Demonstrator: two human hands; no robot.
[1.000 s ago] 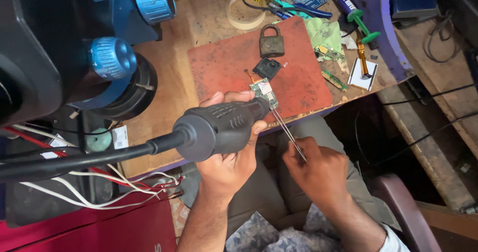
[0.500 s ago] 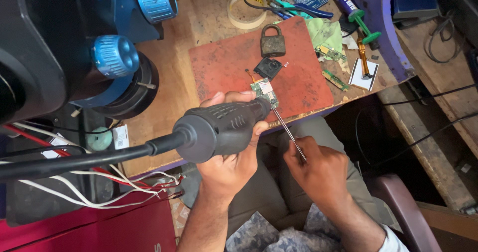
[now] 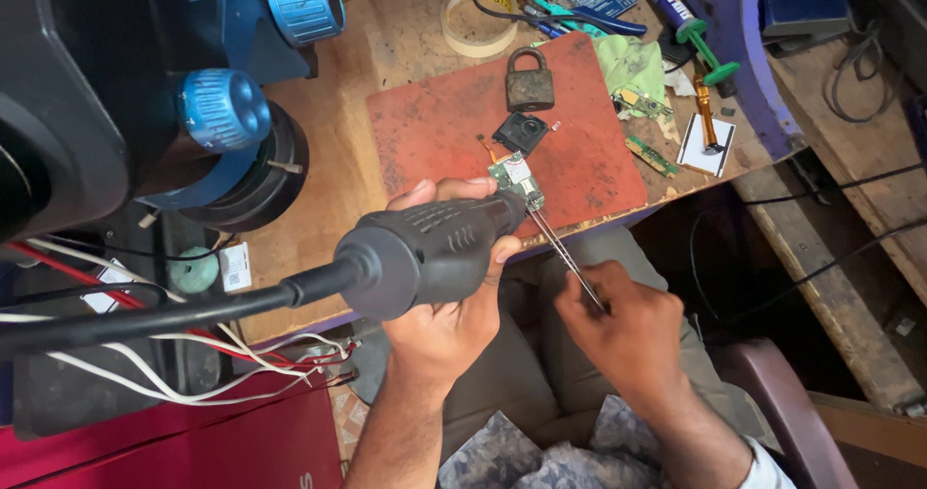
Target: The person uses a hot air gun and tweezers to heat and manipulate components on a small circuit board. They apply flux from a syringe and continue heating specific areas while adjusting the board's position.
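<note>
The right hand (image 3: 628, 330) is pinching tweezers (image 3: 563, 251), fingers closed around them, tips reaching the small circuit board (image 3: 517, 178) on the red mat (image 3: 435, 132). The left hand (image 3: 454, 306) is gripping a dark hot-air gun (image 3: 425, 252), fingers wrapped tight, its nozzle at the board. Beyond the board, a black module (image 3: 521, 132) and a padlock (image 3: 529, 82) are lying on the mat.

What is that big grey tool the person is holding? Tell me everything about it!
The grey tool looks like a hot-air gun made of dark plastic, fat and rounded, with ribbed grip lines on top. A thick black cable runs out of its back end to the left. The left hand grips it from below, holding it nearly level. Its front end points at a small green circuit board on the red mat; the nozzle tip is hard to see.
</note>
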